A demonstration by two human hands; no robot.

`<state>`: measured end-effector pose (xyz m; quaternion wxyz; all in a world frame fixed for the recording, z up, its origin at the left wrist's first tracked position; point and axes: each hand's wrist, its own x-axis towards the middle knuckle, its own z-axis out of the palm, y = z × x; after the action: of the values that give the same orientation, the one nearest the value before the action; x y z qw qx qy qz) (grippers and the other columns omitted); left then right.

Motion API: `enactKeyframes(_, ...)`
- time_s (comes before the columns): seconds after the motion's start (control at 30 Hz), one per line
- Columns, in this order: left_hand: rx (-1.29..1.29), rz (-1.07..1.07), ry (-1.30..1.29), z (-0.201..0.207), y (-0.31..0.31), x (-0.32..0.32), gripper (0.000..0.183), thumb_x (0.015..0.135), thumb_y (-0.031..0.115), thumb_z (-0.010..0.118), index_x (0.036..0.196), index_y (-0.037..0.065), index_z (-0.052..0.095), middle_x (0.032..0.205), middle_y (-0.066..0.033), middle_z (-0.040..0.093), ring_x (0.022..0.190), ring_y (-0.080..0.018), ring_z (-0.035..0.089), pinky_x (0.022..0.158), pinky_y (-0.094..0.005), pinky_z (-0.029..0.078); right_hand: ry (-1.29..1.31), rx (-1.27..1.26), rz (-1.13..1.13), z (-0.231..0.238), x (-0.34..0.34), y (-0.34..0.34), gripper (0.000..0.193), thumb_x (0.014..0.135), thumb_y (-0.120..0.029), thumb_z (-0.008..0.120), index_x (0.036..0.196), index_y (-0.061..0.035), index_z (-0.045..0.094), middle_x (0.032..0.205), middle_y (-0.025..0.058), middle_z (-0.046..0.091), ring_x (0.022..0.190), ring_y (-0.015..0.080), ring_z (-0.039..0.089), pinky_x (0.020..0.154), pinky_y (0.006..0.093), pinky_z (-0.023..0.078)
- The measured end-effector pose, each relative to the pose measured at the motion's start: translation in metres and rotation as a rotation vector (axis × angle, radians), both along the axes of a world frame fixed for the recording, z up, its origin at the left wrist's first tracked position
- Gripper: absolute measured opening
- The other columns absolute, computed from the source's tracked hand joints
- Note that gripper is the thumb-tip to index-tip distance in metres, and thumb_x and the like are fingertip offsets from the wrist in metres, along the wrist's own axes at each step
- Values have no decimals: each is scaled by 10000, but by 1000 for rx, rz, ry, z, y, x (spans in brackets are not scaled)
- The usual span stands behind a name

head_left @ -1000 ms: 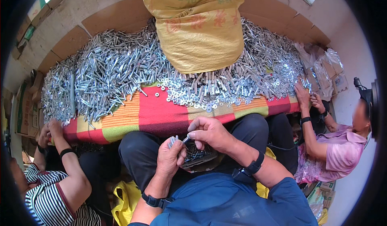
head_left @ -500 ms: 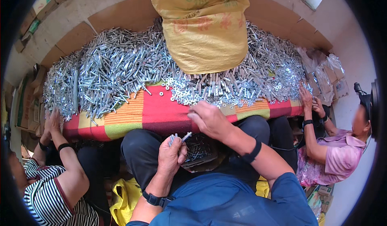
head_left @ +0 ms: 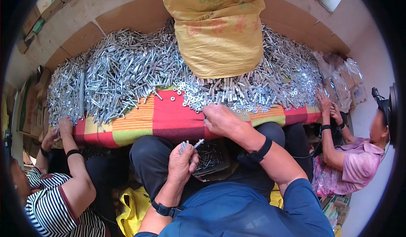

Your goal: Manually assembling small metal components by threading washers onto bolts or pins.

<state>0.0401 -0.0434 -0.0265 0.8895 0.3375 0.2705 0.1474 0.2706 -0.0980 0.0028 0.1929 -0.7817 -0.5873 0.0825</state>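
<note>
Just short of the checkered blanket (head_left: 175,115), the left hand (head_left: 181,163) clasps bolts (head_left: 185,147) in closed fingers while, over it, the right hand (head_left: 222,119) curls, any hold hidden, apparently picking washers (head_left: 192,102), which calls for precise pinching.

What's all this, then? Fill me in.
The person's left hand holds a few metal bolts. The right hand is at the near edge of some loose washers over a checked cloth; what it grips, if anything, is hidden. Beyond lies a long heap of bolts, a yellow sack at its middle. Co-workers in a striped shirt and a pink shirt reach to its left and right ends.
</note>
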Motion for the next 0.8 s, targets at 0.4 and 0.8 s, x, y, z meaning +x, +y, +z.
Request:
enactKeyframes(0.4,-18,7,-16,0,0,-1,251,1038,278,604,927,54,592,672,-69,608,429,-102,453,394,-234,335,552,77,-78,22,-8,-18,156,875,-78,708,971,28,646,856,145,681,742,210,708,632,348,559)
enactKeyframes(0.8,61,-62,55,5,-1,1,281,1035,319,614,928,59,598,662,-30,599,441,-73,445,406,-226,325,975,-26,77,52,-36,-47,126,918,-25,674,1024,40,656,863,66,698,737,111,692,647,258,559)
